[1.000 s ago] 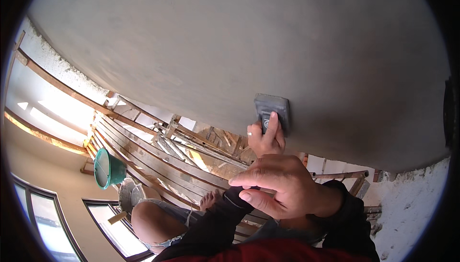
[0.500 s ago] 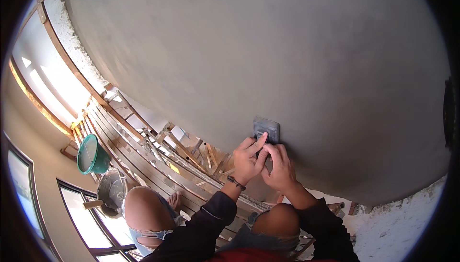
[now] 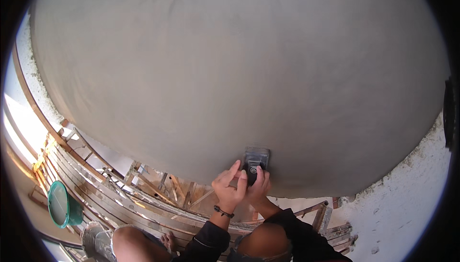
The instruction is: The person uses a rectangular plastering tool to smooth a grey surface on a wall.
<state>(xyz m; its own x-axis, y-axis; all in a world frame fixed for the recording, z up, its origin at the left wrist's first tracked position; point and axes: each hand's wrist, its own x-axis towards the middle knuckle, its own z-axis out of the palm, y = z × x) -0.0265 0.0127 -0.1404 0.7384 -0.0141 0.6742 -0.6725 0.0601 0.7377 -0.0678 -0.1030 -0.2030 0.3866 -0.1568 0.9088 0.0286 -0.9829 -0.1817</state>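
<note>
A small dark rectangular plastering float (image 3: 257,154) lies against a broad surface of smooth grey plaster (image 3: 230,70), close to its lower edge. My right hand (image 3: 259,188) is closed round the float's handle from the right, one fingertip on top. On the left side, my left hand (image 3: 229,186) is closed with its thumb against the handle. Its index finger points up beside the float. Part of the handle is hidden behind the fingers. A dark bracelet circles my left wrist.
Below runs a slatted plank platform (image 3: 103,190) with wooden scaffold poles. My bare foot rests on it. At left stand a green bucket (image 3: 74,211) and a mortar-stained bucket (image 3: 91,238). Rough white wall (image 3: 402,209) borders the plaster at lower right.
The view has tilted up, so the platform and buckets sit lower and further left. My left index finger has come off the float to its side, and more of the handle shows.
</note>
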